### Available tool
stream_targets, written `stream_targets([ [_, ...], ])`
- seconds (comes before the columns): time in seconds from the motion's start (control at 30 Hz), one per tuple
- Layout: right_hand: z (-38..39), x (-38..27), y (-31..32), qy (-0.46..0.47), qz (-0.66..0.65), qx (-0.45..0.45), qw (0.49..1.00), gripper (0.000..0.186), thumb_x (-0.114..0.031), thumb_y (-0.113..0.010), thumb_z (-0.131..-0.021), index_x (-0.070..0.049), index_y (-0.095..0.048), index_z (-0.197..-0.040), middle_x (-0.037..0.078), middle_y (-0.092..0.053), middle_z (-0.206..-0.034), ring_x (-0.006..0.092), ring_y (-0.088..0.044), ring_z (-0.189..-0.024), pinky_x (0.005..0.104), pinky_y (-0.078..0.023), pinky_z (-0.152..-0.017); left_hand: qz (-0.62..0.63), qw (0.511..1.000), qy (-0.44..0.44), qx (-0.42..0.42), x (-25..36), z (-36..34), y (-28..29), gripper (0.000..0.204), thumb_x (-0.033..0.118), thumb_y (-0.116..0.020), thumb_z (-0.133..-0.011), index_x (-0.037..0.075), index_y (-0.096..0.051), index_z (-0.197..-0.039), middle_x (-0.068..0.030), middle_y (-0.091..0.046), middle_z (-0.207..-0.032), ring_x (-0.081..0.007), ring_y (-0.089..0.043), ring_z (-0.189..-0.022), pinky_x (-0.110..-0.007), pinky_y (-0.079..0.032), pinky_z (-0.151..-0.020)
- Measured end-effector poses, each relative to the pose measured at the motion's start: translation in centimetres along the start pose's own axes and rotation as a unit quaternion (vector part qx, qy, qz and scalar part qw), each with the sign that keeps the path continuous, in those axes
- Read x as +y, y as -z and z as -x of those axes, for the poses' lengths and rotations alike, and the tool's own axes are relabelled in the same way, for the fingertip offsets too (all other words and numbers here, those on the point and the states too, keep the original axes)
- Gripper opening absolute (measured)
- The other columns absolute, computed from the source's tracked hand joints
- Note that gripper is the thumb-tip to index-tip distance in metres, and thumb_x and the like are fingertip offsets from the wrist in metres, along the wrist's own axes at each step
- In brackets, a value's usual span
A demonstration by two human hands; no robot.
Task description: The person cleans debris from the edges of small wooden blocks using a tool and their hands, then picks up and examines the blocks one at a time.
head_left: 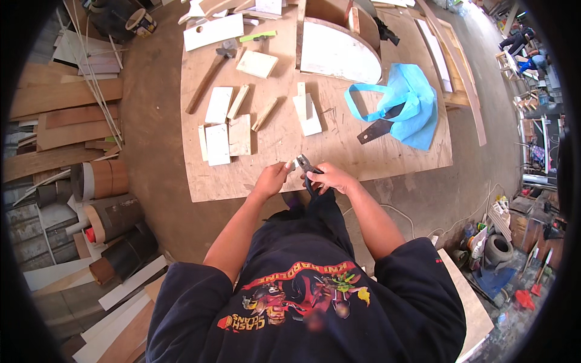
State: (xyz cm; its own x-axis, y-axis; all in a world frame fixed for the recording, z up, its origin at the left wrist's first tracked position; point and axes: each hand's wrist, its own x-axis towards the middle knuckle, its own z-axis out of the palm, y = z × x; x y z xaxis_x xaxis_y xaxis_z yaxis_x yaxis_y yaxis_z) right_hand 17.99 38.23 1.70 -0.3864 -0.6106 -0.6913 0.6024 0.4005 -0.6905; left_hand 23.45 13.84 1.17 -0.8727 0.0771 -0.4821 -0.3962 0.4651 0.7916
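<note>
My right hand (328, 177) is closed round the dark handles of a pair of pliers (304, 162), near the table's front edge. The plier jaws point up and left, toward my left hand. My left hand (274, 179) is closed in a pinch on a small pale piece (294, 165) right beside the jaws; its kind is too small to tell. Beyond my hands, wood blocks lie on the plywood tabletop (272, 154), among them a white-faced block (218, 145) and a narrow stick (264, 115).
A hammer (207, 80) lies at the table's left, near a green strip (258, 36). A blue cloth bag (417, 106) partly covers a saw (375, 131) at right. A curved wooden piece (339, 53) stands behind. Boards (66, 97) and rolls (108, 179) fill the left floor.
</note>
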Motion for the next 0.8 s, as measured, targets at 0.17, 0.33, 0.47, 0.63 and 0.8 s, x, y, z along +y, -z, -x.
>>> stream_targets([
  [0.17,-0.2,0.0,0.5,-0.002,-0.032,-0.029,0.999,0.045,-0.045,-0.066,-0.098,-0.004,-0.068,-0.116,0.005,-0.072,-0.098,0.0150,-0.069,-0.081,0.0294,-0.055,-0.065,-0.018,1.000,0.001,-0.005,0.5,0.1,0.1,0.049,0.042,-0.047,-0.107,-0.001,-0.070,-0.103,-0.0131,-0.063,-0.069,-0.0266,-0.063,-0.066,-0.041,-0.050,-0.067],
  [0.33,-0.1,0.4,1.3,-0.032,-0.050,-0.045,0.997,0.043,-0.040,-0.075,-0.093,-0.001,-0.066,-0.109,0.005,-0.069,-0.088,0.0142,-0.069,-0.074,0.0284,-0.054,-0.058,-0.047,0.998,-0.033,-0.027,0.8,0.1,0.4,0.044,0.043,-0.063,-0.097,0.001,-0.073,-0.103,-0.0201,-0.070,-0.080,-0.0347,-0.069,-0.077,-0.043,-0.053,-0.074],
  [0.47,1.0,-0.8,1.5,-0.055,0.042,-0.049,0.996,0.034,-0.022,-0.084,-0.080,-0.001,-0.065,-0.100,0.006,-0.068,-0.081,0.0147,-0.068,-0.063,0.0288,-0.053,-0.053,-0.108,0.989,-0.075,-0.073,0.8,0.3,1.7,0.044,0.045,-0.076,-0.084,0.005,-0.075,-0.103,-0.0201,-0.072,-0.087,-0.0365,-0.071,-0.085,-0.043,-0.055,-0.078],
  [0.63,0.5,-0.4,1.8,-0.064,0.156,-0.102,0.980,0.018,-0.008,-0.077,-0.076,0.000,-0.066,-0.087,0.007,-0.069,-0.075,0.0153,-0.067,-0.059,0.0290,-0.054,-0.052,-0.320,0.928,-0.114,-0.153,1.4,-0.7,2.6,0.046,0.052,-0.079,-0.079,0.012,-0.077,-0.103,-0.0152,-0.073,-0.084,-0.0371,-0.070,-0.084,-0.047,-0.055,-0.076],
  [0.8,-0.3,0.6,1.3,-0.106,0.144,-0.108,0.978,0.014,-0.008,-0.075,-0.072,0.000,-0.070,-0.082,0.009,-0.071,-0.072,0.0155,-0.068,-0.058,0.0300,-0.054,-0.051,-0.389,0.897,-0.096,-0.185,2.7,-1.5,2.7,0.055,0.063,-0.072,-0.080,0.012,-0.077,-0.098,-0.0149,-0.074,-0.089,-0.0355,-0.071,-0.086,-0.048,-0.056,-0.077],
])
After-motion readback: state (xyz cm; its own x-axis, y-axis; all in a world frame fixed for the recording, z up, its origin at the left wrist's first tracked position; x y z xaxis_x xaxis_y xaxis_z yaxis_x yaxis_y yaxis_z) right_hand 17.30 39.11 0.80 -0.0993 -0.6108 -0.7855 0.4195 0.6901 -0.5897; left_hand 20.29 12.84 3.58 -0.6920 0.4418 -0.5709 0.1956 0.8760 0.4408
